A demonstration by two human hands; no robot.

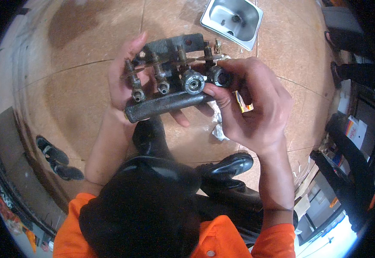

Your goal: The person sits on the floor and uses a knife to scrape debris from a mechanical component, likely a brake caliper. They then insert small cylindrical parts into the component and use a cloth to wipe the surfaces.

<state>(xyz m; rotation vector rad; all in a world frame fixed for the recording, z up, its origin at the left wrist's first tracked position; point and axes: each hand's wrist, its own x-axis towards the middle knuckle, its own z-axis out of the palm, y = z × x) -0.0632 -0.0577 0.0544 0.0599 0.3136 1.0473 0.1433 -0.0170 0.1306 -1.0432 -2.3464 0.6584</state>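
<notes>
A dark, greasy metal gas-valve manifold (166, 104) is held up in front of me: a thick tube carrying a row of several valves, with a flat bracket behind. My left hand (120, 81) wraps it from the left and beneath, its fingertips showing under the tube. My right hand (256, 103) has thumb and fingers pinched around the rightmost valve (220, 78), which bears a round dark fitting. The valve beside it carries a round metal fitting (193, 82) with an open centre. The two valves to the left show bare brass-coloured tips.
A steel basin (234, 21) with small dark parts in it lies on the tiled floor (93, 90) beyond my hands. Small brass parts (217, 46) and crumpled white paper (220, 132) lie nearer. Sandals (58, 158) rest at left; a person's dark-clothed legs (346, 77) are at right.
</notes>
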